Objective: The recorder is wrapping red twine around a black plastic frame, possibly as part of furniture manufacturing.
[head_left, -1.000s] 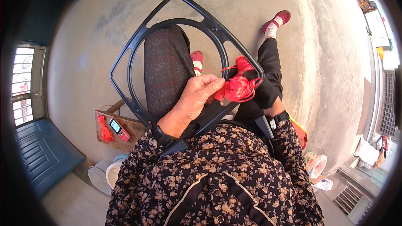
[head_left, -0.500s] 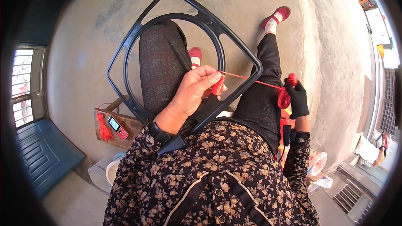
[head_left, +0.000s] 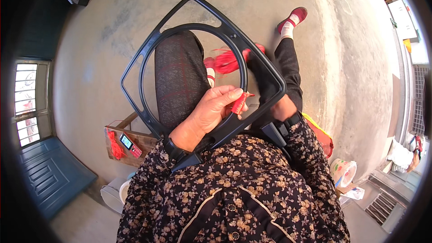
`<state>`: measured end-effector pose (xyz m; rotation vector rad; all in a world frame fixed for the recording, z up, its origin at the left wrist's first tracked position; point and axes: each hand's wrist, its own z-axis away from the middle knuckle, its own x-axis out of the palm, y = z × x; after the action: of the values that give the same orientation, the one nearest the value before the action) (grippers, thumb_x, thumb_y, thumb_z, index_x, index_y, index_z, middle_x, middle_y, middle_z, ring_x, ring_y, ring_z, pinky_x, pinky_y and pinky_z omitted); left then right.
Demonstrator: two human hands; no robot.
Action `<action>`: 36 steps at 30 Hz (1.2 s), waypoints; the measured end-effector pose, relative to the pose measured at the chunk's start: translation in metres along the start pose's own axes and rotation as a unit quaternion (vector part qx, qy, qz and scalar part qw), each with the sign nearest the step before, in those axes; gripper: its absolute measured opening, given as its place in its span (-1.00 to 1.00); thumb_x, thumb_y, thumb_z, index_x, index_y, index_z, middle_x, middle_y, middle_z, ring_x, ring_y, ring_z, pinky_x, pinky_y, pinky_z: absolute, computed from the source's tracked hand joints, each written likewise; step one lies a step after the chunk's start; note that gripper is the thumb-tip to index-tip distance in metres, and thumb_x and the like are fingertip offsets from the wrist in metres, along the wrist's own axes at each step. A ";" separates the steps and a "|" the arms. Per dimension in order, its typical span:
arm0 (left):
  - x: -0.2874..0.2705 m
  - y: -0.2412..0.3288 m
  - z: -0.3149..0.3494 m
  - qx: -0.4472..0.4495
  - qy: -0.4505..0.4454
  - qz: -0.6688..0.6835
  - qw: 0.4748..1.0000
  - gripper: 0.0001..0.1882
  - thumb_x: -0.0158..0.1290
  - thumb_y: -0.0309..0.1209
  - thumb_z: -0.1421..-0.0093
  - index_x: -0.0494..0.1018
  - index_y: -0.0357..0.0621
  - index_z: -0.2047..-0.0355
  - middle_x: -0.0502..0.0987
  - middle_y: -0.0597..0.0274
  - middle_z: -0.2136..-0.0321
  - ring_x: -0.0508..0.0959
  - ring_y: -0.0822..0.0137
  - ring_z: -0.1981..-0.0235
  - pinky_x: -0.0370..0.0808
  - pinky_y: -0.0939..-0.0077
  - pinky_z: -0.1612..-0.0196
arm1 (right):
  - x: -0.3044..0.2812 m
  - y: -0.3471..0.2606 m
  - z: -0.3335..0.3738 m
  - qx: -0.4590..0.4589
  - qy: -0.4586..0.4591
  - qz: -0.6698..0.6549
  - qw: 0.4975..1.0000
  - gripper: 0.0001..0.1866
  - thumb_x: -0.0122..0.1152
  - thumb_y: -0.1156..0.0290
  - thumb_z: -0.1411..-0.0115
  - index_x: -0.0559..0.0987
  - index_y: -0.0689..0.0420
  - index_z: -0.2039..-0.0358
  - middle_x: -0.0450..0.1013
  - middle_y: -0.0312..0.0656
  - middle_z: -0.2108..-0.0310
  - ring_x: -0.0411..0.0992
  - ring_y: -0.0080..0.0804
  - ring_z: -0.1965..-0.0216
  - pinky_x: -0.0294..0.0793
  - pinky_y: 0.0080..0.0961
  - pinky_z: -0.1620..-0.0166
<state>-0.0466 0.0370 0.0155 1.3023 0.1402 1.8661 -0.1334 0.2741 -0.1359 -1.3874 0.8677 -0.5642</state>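
Observation:
A black frame, a round ring inside a four-cornered outline, lies over my lap. Red cord is wound in tight turns round part of the ring, making a red wrapped section. My bare left hand pinches the cord at the upper end of these turns. Behind the frame's right side is my right hand, in a black glove and smeared by motion. A blurred bundle of red cord shows through the ring, by the gloved fingers, which the frame partly covers.
To the left a small wooden stool bears a red phone and another bunch of red cord. A pale bucket stands below it. At the right are a patterned roll-shaped item and a floor grate.
My right hand has swung from the far right to behind the frame, carrying the red cord bundle leftward. My left hand keeps its pinch on the wrapped section; the frame has shifted slightly down and right.

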 end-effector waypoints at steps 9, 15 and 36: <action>-0.022 -0.018 0.002 0.137 0.027 0.090 0.986 -0.71 0.09 -0.38 -0.13 0.41 -0.24 0.15 0.51 0.22 0.20 0.53 0.40 0.22 0.48 0.42 0.13 | 0.056 -0.186 -0.064 0.146 -0.165 -0.583 0.782 -0.40 0.14 0.24 -0.11 0.25 0.29 -0.09 0.37 -0.24 0.26 0.36 -0.47 0.22 0.31 -0.51 0.13; -0.008 -0.006 0.004 0.141 0.044 -0.009 0.989 -0.85 0.07 -0.42 -0.16 0.49 -0.25 0.31 0.55 0.32 0.37 0.53 0.52 0.36 0.48 0.60 0.24 | 0.043 -0.158 -0.065 0.147 -0.184 -0.472 0.849 -0.34 0.19 0.15 -0.06 0.28 0.26 -0.09 0.40 -0.23 0.26 0.40 -0.47 0.23 0.38 -0.54 0.11; -0.006 0.008 0.008 0.094 0.044 -0.030 0.994 -0.82 -0.04 -0.31 -0.24 0.39 -0.19 0.36 0.50 0.18 0.56 0.52 0.40 0.55 0.49 0.55 0.49 | -0.056 -0.123 0.040 0.309 0.258 -0.381 0.832 -0.56 0.00 0.11 -0.25 0.41 0.18 0.02 0.42 -0.34 0.41 0.38 -0.58 0.44 0.39 -0.68 0.31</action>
<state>-0.0440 0.0252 0.0185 1.3266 0.4052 1.8959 -0.1169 0.3259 -0.0064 -0.9275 0.4179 -1.7359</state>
